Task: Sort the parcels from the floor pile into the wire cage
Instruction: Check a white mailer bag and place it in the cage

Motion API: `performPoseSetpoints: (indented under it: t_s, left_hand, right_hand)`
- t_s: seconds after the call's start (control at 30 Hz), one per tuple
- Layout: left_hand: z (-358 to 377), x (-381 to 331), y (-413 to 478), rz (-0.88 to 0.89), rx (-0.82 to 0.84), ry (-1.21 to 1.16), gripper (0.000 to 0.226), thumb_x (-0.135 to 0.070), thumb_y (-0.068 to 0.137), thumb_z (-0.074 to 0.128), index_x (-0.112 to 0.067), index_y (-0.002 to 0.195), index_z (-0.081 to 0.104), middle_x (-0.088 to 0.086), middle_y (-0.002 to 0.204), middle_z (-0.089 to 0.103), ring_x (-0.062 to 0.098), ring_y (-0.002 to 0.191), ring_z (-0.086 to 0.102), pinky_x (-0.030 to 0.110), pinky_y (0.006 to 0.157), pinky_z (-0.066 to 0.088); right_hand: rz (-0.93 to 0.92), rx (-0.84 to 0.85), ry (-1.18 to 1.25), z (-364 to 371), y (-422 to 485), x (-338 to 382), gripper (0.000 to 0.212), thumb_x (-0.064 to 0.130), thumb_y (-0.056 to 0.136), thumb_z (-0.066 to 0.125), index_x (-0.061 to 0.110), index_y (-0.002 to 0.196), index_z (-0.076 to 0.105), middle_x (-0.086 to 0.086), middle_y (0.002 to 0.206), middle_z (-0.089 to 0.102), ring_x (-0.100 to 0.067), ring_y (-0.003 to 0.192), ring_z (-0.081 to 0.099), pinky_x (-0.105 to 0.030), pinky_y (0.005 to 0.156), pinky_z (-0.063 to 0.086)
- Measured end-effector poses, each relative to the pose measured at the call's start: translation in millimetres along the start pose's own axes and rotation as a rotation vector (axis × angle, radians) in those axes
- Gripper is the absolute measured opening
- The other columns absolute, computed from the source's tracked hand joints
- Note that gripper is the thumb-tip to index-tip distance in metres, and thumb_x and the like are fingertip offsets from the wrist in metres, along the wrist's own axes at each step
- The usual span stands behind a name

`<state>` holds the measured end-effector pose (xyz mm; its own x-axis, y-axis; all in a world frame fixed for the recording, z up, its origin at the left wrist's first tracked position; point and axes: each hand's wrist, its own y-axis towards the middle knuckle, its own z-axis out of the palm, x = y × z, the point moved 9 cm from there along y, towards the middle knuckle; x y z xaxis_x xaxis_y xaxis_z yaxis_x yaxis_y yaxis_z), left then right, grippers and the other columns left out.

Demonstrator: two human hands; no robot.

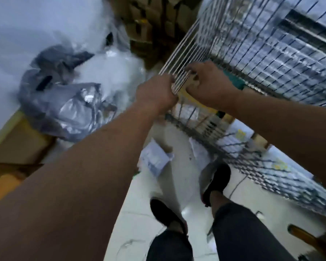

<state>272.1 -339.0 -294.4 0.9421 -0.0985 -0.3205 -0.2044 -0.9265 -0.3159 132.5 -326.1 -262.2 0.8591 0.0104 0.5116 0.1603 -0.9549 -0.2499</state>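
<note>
Left grip (156, 91) and right grip (207, 83) curled round wire cage (271, 53) rim, parcels (70, 106) below-left.

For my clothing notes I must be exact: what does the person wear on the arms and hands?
Nothing shows on them: the left hand and right hand have no gloves, and the left forearm and right forearm are bare, with no sleeve, watch or band in view. Rings cannot be told through the blur.
</note>
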Motion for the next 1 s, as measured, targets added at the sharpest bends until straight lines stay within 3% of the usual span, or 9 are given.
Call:
performPoseSetpoints:
  t_s: [0.1, 0.23, 0.37, 0.53, 0.63, 0.73, 0.87, 0.93, 1.0]
  left_hand:
    - [25, 67, -45, -0.088, 0.060, -0.047, 0.056, -0.049, 0.082, 0.067, -0.036, 0.136, 0.057, 0.004, 0.133, 0.063, 0.029, 0.121, 0.061, 0.047, 0.101, 0.050]
    - [96, 142, -93, -0.218, 0.127, -0.054, 0.066, -0.046, 0.085, 0.068, -0.036, 0.146, 0.047, 0.009, 0.139, 0.051, 0.035, 0.125, 0.055, 0.050, 0.103, 0.046]
    - [192, 206, -129, -0.366, 0.154, -0.097, 0.076, -0.049, 0.087, 0.067, -0.037, 0.155, 0.034, 0.015, 0.140, 0.043, 0.040, 0.124, 0.053, 0.050, 0.101, 0.046]
    - [347, 279, -152, -0.588, 0.167, -0.256, 0.083, -0.048, 0.088, 0.068, -0.043, 0.158, 0.024, 0.016, 0.148, 0.035, 0.040, 0.131, 0.048, 0.051, 0.108, 0.042]
    - [442, 310, -146, -0.674, 0.151, -0.453, 0.088, -0.044, 0.087, 0.071, -0.042, 0.160, 0.022, 0.019, 0.153, 0.032, 0.039, 0.135, 0.046, 0.044, 0.112, 0.041]
    - [526, 321, -124, -0.725, 0.112, -0.676, 0.094, -0.044, 0.079, 0.071, -0.037, 0.161, 0.024, 0.017, 0.145, 0.045, 0.035, 0.131, 0.051, 0.034, 0.108, 0.042]
    - [602, 328, -75, -0.762, 0.072, -0.874, 0.098, -0.043, 0.074, 0.066, -0.037, 0.161, 0.023, 0.013, 0.144, 0.054, 0.031, 0.128, 0.056, 0.036, 0.104, 0.049]
    - [629, 332, -49, -0.762, 0.073, -0.913, 0.100, -0.038, 0.080, 0.068, -0.033, 0.163, 0.014, 0.008, 0.158, 0.042, 0.028, 0.140, 0.046, 0.028, 0.101, 0.047]
    - [646, 333, -31, -0.776, 0.058, -0.952, 0.097, -0.024, 0.091, 0.070, -0.024, 0.164, 0.006, 0.003, 0.168, 0.024, 0.023, 0.150, 0.031, 0.018, 0.096, 0.041]
  right_hand:
    - [0.001, 0.047, 0.023, 51, -25, 40, 0.049, 0.030, 0.095, 0.061, 0.022, 0.143, 0.051, -0.005, 0.134, 0.049, -0.025, 0.118, 0.054, -0.028, 0.090, 0.040]
    - [0.017, 0.234, -0.032, 157, -44, 44, 0.059, 0.028, 0.096, 0.063, 0.019, 0.151, 0.041, -0.019, 0.146, 0.044, -0.036, 0.128, 0.051, -0.034, 0.095, 0.041]
    - [0.051, 0.412, -0.076, 264, -52, 11, 0.081, 0.026, 0.094, 0.067, 0.021, 0.161, 0.023, -0.019, 0.160, 0.026, -0.036, 0.141, 0.038, -0.033, 0.106, 0.036]
    - [0.105, 0.526, -0.181, 408, -42, -67, 0.097, 0.033, 0.082, 0.075, 0.028, 0.161, 0.019, -0.021, 0.155, 0.029, -0.042, 0.138, 0.039, -0.048, 0.109, 0.044]
    - [0.095, 0.564, -0.244, 500, -27, -115, 0.108, 0.045, 0.073, 0.076, 0.038, 0.160, 0.012, -0.019, 0.157, 0.027, -0.042, 0.142, 0.033, -0.051, 0.112, 0.040]
    - [0.066, 0.614, -0.303, 578, -9, -154, 0.108, 0.048, 0.076, 0.073, 0.044, 0.160, 0.004, -0.018, 0.163, 0.016, -0.047, 0.143, 0.025, -0.055, 0.112, 0.035]
    - [0.089, 0.631, -0.273, 651, 21, -196, 0.113, 0.045, 0.083, 0.078, 0.047, 0.159, -0.005, -0.019, 0.168, -0.002, -0.046, 0.150, 0.016, -0.050, 0.118, 0.027]
    - [0.129, 0.652, -0.218, 677, 35, -210, 0.116, 0.047, 0.081, 0.079, 0.047, 0.159, -0.006, -0.019, 0.168, -0.001, -0.045, 0.151, 0.016, -0.048, 0.120, 0.026]
    - [0.142, 0.661, -0.140, 695, 42, -216, 0.124, 0.054, 0.069, 0.080, 0.044, 0.160, -0.004, -0.017, 0.167, 0.013, -0.042, 0.149, 0.027, -0.045, 0.119, 0.032]
